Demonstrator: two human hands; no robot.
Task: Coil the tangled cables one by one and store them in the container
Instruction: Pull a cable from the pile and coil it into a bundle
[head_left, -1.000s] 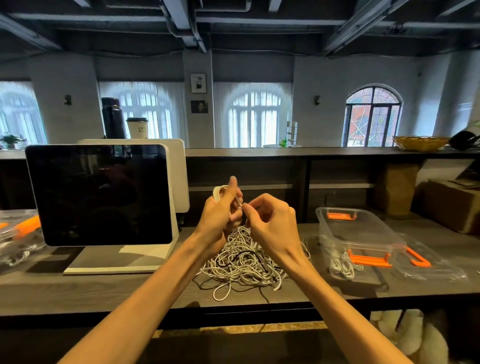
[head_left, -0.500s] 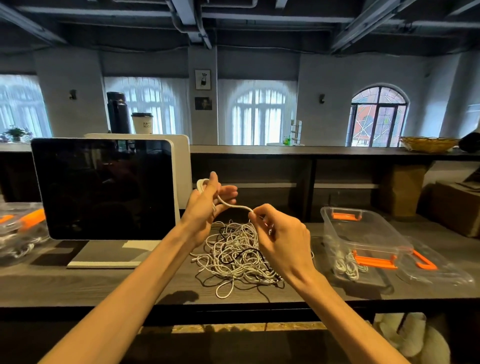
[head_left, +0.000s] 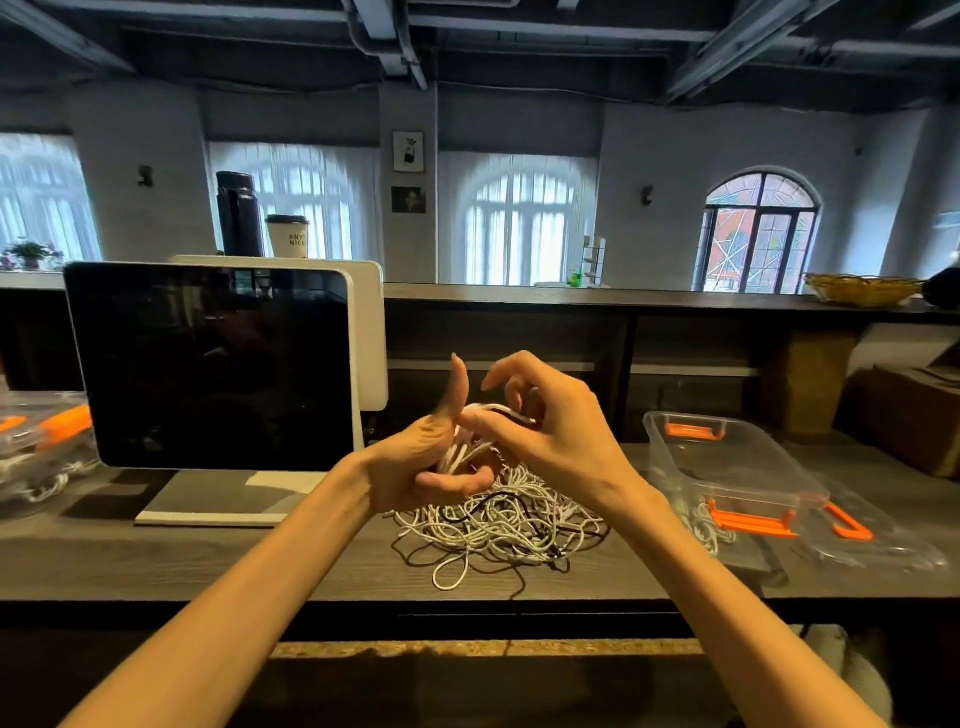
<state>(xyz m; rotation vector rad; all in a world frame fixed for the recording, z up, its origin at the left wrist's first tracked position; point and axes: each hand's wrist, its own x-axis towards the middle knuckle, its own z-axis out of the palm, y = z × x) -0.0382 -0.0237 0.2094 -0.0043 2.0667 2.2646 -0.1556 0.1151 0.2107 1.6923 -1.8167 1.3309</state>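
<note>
1. Head view, hands: both are raised together above the counter, directly over the tangled pile. The left hand has its fingers curled under a small bundle of white loops, the coil, with the thumb standing straight up. Judged purpose: the left hand acts as the former on which the coil is built.
2. Head view, right hand: thumb and a fingertip pinch the white cable at the top of the coil; the other fingers are loosely curled above it. Judged purpose: it is laying a further turn onto the loops.
3. Head view, cables: the remaining white and dark strands lie heaped on the counter beneath the hands. Whether the cable in hand still runs down into the heap cannot be made out.
4. Head view, container: clear, orange-latched, open, standing to the right of the pile, near the right hand. At least one coiled white cable shows through its near wall. Its lid lies just beside it, so drop-in access is unobstructed.
5. Head view, surroundings: a dark-screened monitor stands left of the pile, well apart from the work.
</note>
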